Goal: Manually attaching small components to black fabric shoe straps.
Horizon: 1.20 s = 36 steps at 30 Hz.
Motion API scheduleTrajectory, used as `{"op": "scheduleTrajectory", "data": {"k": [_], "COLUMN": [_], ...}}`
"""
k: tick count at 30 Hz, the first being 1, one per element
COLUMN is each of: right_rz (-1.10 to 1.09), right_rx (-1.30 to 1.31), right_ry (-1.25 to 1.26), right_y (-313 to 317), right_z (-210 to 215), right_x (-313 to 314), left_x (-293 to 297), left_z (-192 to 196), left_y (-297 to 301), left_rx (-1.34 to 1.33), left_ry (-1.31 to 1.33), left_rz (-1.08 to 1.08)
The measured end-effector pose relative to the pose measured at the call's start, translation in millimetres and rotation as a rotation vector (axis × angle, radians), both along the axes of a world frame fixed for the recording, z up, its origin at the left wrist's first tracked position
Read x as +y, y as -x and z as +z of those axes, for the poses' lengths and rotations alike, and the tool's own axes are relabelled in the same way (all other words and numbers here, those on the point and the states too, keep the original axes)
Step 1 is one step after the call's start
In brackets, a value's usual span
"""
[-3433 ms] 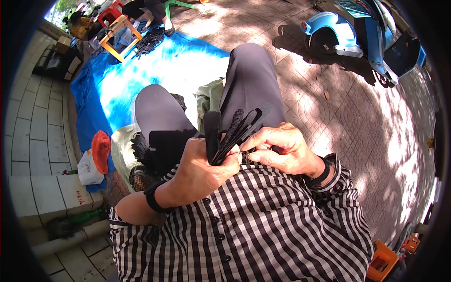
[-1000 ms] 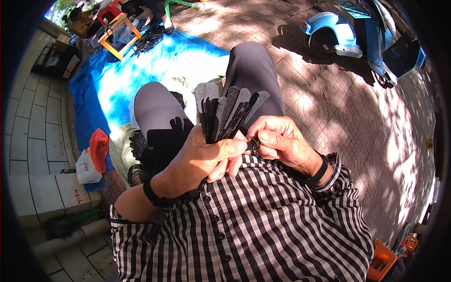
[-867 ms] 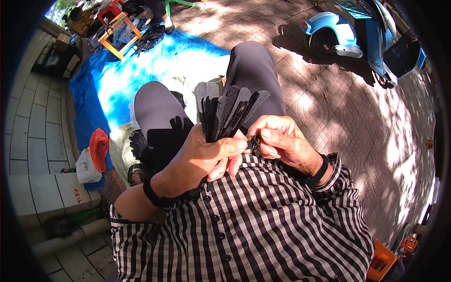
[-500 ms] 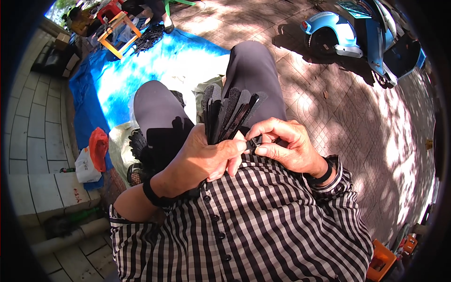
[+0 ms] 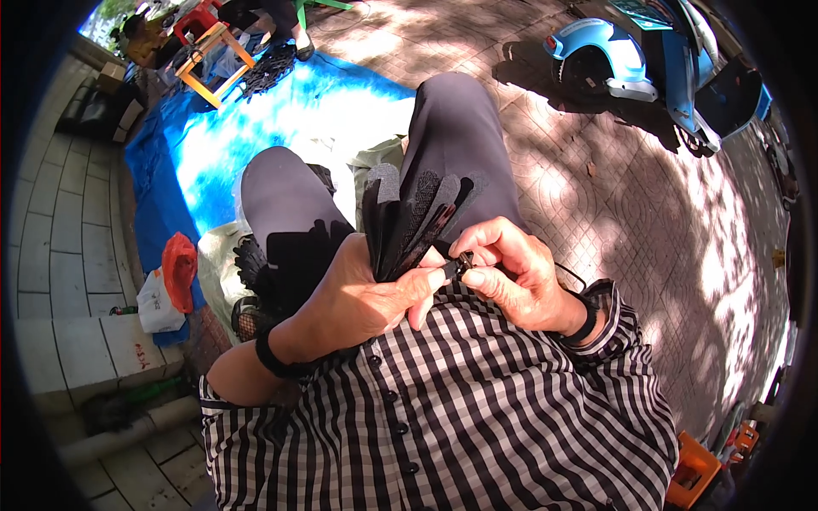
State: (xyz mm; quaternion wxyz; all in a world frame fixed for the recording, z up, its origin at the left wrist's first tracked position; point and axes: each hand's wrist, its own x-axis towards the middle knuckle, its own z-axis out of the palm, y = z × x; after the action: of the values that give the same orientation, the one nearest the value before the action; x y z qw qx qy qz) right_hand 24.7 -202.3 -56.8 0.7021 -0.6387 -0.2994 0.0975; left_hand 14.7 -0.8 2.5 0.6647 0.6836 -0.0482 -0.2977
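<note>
In my lap, my left hand [image 5: 354, 285] is closed around a bundle of black fabric straps [image 5: 413, 221]. Their rounded, greyish ends fan upward past the fingers, and the lower ends are hidden by the palm. Between the left thumb and fingers, the end of one strap points toward a small black buckle [image 5: 464, 262]. My right hand [image 5: 520, 277] pinches that buckle between thumb and forefinger. A thin black loop [image 5: 573, 274] sticks out beyond the back of the right hand. Whether the strap passes through the buckle is too small to tell.
A blue tarp [image 5: 162, 196] covers the ground ahead, with a wooden stool [image 5: 241, 68] and a dark pile [image 5: 271, 70] on it. People sit far left. A red plastic bag [image 5: 179, 271] lies left, a blue scooter [image 5: 609, 51] stands right, an orange crate [image 5: 692, 468] lower right.
The strap bundle has tipped and spread slightly in my left hand. Both hands stay together at the buckle, and the thin loop now shows beside my right wrist.
</note>
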Motion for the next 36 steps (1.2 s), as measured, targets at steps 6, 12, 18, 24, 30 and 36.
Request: {"op": "scheduleTrajectory", "data": {"k": [6,12,18,24,30,36], "right_rz": [-0.074,-0.043,-0.043,-0.083,-0.041,-0.034], "right_rx": [-0.375,-0.382,-0.372,-0.487,-0.480,-0.475], "right_ry": [0.076,0.086,0.111,0.067,0.095,0.128], "right_y": [0.5,0.9,4.2,4.0,3.0,2.7], "right_z": [-2.9,-1.5,5.2,1.5,3.9,7.2], "right_x": [3.5,-0.2,-0.6,2.2,-0.2,-1.7], "left_x": [-8.9,-1.7,-2.4,-2.5,-0.7,-1.2], "left_z": [0.1,-12.5,-10.7,-6.5,-5.5,-6.6], "left_y": [7.2,10.6,14.2,14.0,16.0,14.3], "left_rx": [-0.122,-0.334,-0.365,-0.454,-0.065,-0.121], "left_ry": [-0.098,-0.171,-0.088,-0.141,0.116,0.060], "left_rz": [0.063,-0.013,-0.011,-0.057,0.025,0.012]}}
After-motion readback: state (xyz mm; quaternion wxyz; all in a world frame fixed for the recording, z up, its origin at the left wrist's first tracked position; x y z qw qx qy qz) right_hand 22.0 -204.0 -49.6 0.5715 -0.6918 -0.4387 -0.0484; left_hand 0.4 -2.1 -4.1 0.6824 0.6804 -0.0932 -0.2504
